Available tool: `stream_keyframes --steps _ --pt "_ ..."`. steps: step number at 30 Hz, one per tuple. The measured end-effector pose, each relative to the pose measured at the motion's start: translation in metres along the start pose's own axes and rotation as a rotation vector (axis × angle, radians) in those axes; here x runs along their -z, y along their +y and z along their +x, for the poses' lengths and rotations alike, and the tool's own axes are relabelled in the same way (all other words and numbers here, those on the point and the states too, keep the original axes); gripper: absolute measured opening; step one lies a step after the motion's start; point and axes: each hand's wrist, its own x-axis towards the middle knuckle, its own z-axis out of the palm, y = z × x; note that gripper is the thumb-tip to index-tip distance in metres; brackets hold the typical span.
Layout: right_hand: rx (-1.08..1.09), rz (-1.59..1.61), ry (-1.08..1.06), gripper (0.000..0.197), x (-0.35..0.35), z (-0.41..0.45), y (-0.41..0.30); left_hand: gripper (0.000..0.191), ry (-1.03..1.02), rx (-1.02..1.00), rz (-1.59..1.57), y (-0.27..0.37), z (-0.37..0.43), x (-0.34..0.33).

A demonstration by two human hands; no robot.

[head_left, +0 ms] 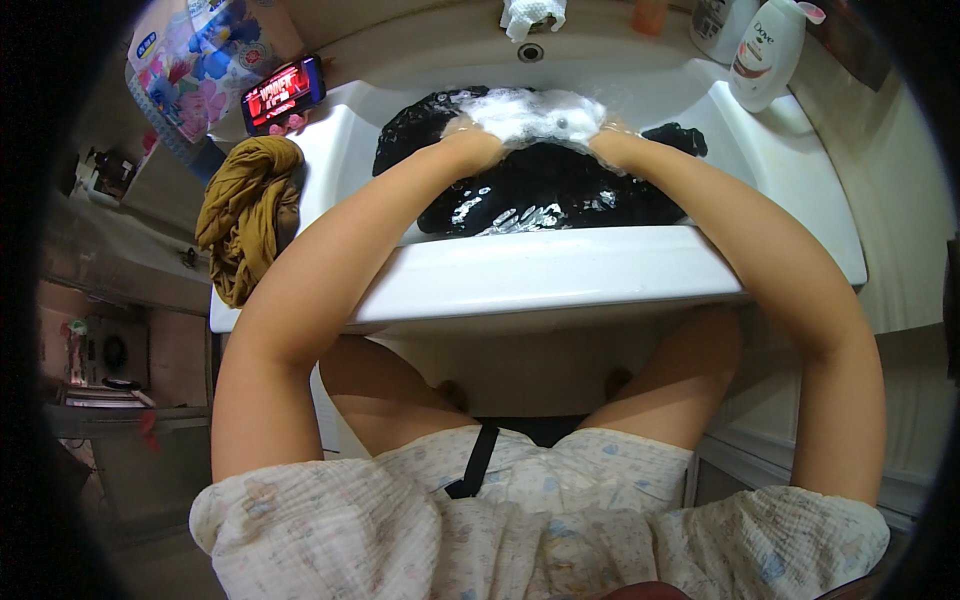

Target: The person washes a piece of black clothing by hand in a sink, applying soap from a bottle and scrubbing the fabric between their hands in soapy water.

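Observation:
Black cloth (pixel 555 180) lies soaked in the water of a white sink (pixel 570 262). White soap foam (pixel 536 114) floats over its upper middle. My left hand (pixel 474 139) reaches into the foam from the left, and my right hand (pixel 616 140) enters it from the right. Foam and water cover most of the fingers on both sides, so whether they grip the cloth cannot be made out. A separate bit of the black cloth (pixel 679 139) shows at the surface to the right of my right wrist.
A bundled mustard-brown cloth (pixel 251 217) rests on the left rim. Behind it a lit phone (pixel 283 94) leans by a floral plastic pack (pixel 206 67). On the back right rim stands a Dove bottle (pixel 769 56). A white textured cloth (pixel 529 16) hangs over the faucet above the overflow hole (pixel 530 52).

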Motion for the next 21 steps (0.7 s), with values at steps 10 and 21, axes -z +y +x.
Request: stream_keyframes --steps 10,21 --pt "0.069 -0.637 -0.077 0.047 0.026 -0.042 -0.041 0.043 -0.140 -0.044 -0.040 0.021 -0.006 0.019" --pt "0.519 -0.181 0.282 0.031 0.071 -0.053 -0.039 0.038 0.025 0.001 -0.377 0.035 -0.034 0.099"
